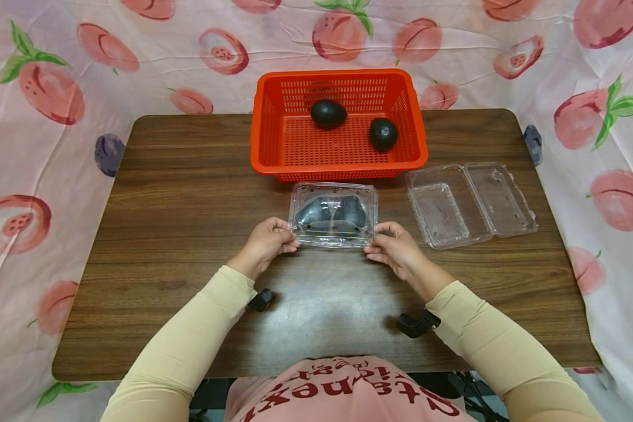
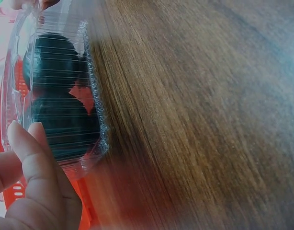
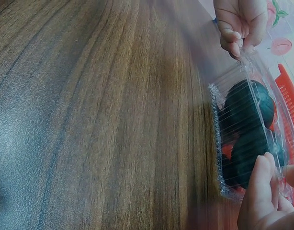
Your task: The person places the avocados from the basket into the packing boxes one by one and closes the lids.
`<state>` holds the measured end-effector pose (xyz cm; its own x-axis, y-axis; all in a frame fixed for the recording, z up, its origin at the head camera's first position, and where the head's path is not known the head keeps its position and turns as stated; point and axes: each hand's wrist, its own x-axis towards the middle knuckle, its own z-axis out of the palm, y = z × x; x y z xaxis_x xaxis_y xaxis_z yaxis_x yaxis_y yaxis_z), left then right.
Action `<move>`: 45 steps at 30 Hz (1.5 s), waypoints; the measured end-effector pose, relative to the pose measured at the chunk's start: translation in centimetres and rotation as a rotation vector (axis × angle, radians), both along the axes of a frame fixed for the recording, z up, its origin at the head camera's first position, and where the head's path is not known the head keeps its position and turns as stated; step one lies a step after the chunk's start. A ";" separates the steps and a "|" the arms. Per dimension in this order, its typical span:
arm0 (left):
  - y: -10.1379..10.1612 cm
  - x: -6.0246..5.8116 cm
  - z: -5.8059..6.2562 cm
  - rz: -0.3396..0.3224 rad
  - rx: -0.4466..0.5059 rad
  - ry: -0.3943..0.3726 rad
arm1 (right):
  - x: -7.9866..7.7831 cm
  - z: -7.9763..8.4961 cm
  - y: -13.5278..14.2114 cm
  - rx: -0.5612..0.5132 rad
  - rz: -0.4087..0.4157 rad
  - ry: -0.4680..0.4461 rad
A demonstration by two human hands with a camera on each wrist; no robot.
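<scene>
A clear plastic clamshell box [image 1: 333, 235] with its lid down sits on the table in front of me, and dark avocados [image 2: 53, 62] show through its walls. My left hand [image 1: 264, 246] pinches the box's near left corner at the rim between thumb and fingers. At the near right corner, my right hand [image 1: 401, 252] pinches the same rim. Both wrist views show fingertips on the lip where lid and base meet. Glare on the lid partly veils the avocados in the head view.
Behind the box stands an orange plastic basket [image 1: 266, 135] holding an avocado [image 1: 329, 113] at the back and another avocado [image 1: 383, 133] at the right. An unfolded clear clamshell [image 1: 475, 205] lies on the wooden table [image 1: 179, 193] to the right.
</scene>
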<state>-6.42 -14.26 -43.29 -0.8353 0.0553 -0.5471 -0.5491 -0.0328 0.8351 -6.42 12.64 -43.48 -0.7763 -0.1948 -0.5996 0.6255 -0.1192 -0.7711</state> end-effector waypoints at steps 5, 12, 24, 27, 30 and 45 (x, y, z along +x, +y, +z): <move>0.0 0.0 0.0 0.002 -0.007 0.000 | 0.0 0.2 0.0 -0.004 -0.013 -0.013; 0.0 0.0 -0.1 -0.002 0.004 0.003 | 0.1 0.2 0.0 0.000 -0.004 -0.020; -0.2 0.2 -0.4 -0.001 0.048 0.007 | 0.1 0.0 0.0 0.008 -0.007 -0.013; -0.2 0.3 -0.5 -0.006 0.038 0.009 | 0.1 0.0 0.0 0.023 -0.009 -0.012; -0.2 0.3 -0.5 -0.012 0.018 0.011 | 0.0 0.0 -0.1 0.043 -0.010 -0.004; -0.1 0.4 -0.3 -0.039 -0.145 0.063 | 0.1 -0.1 -0.2 0.091 0.000 0.063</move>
